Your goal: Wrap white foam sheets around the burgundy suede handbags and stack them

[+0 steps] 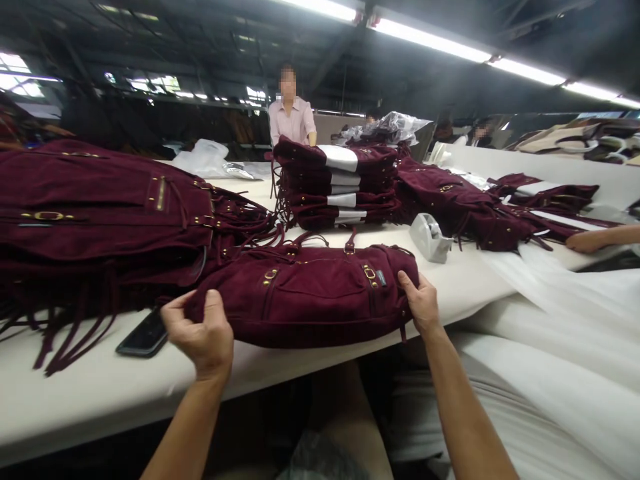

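Note:
A burgundy handbag (315,293) with brass buckles, studs and a small label lies across the front of the white table (100,407). Its handles point away from me. My left hand (203,330) grips the bag's left end, thumb on top. At the right end my right hand (421,300) pinches the fabric, its other fingers partly hidden behind the bag. Left of my left hand rests a dark phone (143,335), beside a heap of burgundy bags (100,200) with long fringes. Behind the held bag stands a grey-white tape dispenser (430,238).
A stack of folded burgundy bags (340,180) with white bands stands mid-table. More burgundy bags (460,207) lie to the right, near another person's hand (587,240). White sheeting (560,347) drapes at right. A person (291,120) stands across the table, near clear plastic (200,158).

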The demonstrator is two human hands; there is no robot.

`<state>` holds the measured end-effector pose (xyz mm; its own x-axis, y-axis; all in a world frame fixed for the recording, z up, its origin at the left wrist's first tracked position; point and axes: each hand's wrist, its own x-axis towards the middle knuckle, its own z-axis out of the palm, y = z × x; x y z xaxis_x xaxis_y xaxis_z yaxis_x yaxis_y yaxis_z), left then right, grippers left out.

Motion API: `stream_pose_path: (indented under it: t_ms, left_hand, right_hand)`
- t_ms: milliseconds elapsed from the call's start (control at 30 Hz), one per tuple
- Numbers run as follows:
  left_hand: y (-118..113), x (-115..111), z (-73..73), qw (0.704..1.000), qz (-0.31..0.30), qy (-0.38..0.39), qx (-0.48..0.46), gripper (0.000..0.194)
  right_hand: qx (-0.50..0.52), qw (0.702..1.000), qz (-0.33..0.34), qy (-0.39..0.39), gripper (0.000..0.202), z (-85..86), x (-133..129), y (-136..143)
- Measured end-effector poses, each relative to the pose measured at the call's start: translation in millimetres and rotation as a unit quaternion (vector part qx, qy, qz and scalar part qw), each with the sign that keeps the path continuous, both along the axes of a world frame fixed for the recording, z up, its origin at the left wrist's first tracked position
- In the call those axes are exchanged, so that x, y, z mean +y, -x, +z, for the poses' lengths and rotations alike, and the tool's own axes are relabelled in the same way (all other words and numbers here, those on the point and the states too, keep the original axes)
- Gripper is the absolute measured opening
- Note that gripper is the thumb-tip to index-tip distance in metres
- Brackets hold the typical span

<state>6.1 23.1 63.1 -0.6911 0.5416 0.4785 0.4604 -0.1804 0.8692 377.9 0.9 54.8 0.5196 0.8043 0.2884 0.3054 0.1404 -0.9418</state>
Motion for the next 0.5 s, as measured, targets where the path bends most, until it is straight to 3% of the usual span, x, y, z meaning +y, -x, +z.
stream_pose_path:
  t_ms: [100, 167, 233, 333, 433, 500]
  left_hand:
    - [10, -15, -29.8, 0.964, -0.133, 0.227, 0.032, 0.037]
    - [20, -27, -39.2, 0.928, -0.175, 0.325, 0.051, 0.036]
    - [26, -34, -39.0, 0.923, -0.151, 0.331, 0.129, 0.035]
    - [27, -29, -30.3, 0.922, -0.112, 0.265, 0.258, 0.029]
    - [11, -7, -25.9, 0.942, -0.087, 0.263, 0.19, 0.024]
    - [-16, 15, -29.0, 0.945, -0.13, 0.264, 0.142, 0.023]
  right_hand:
    - [-0.082, 0.986, -0.084, 0.121, 0.064, -35.2, 12, -21]
    - [-0.15, 0.969, -0.131, 0.146, 0.067, -50.3, 6, -24]
    - [-0.211, 0.955, -0.162, 0.131, 0.06, -57.0, -3, -19]
    - [-0.279, 0.936, -0.202, 0.077, 0.047, -56.9, -11, 1]
    - [-0.292, 0.934, -0.198, 0.061, 0.048, -48.1, -8, 21]
    - [-0.293, 0.93, -0.208, 0.084, 0.05, -38.1, 2, 25]
